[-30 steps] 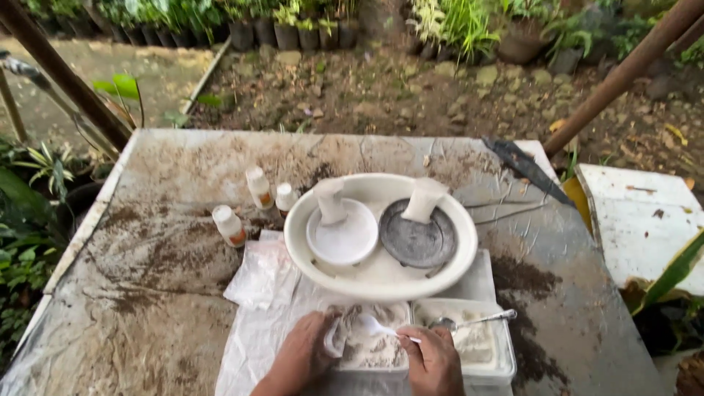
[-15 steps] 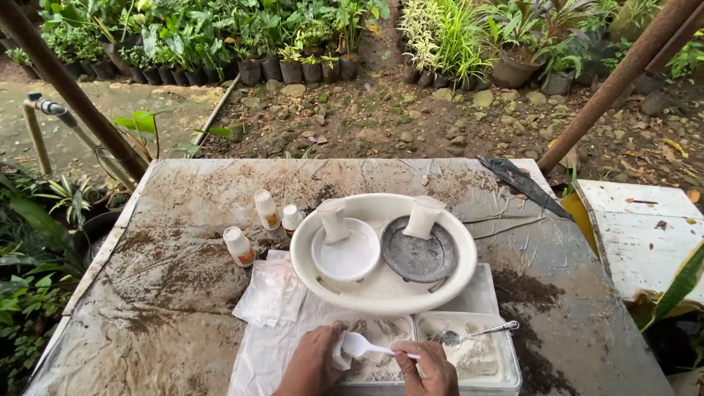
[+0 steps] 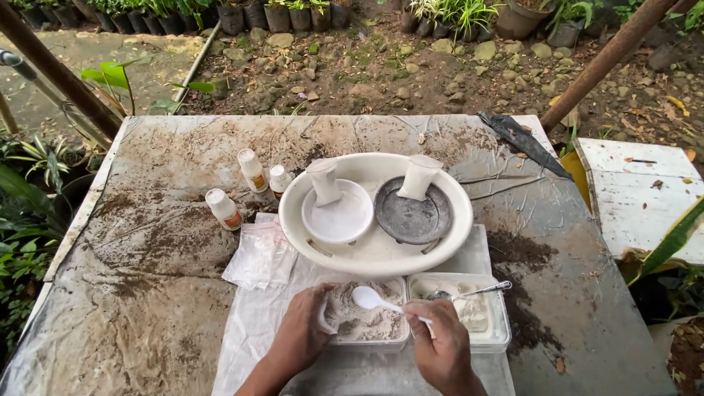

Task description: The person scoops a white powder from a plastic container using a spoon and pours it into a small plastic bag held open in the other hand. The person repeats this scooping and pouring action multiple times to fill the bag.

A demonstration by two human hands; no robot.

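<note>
Powder in the left tray (image 3: 364, 323) looks light and loose; right hand (image 3: 438, 345) pinches the thin plastic spoon (image 3: 370, 299) by its handle, left hand (image 3: 302, 330) grips the tray's edge.

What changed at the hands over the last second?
The right hand lifted the white plastic spoon out of the powder and holds it, empty, above the left container. The left hand stays on that container's edge. Metal spoon, basin and bottles unchanged.
</note>
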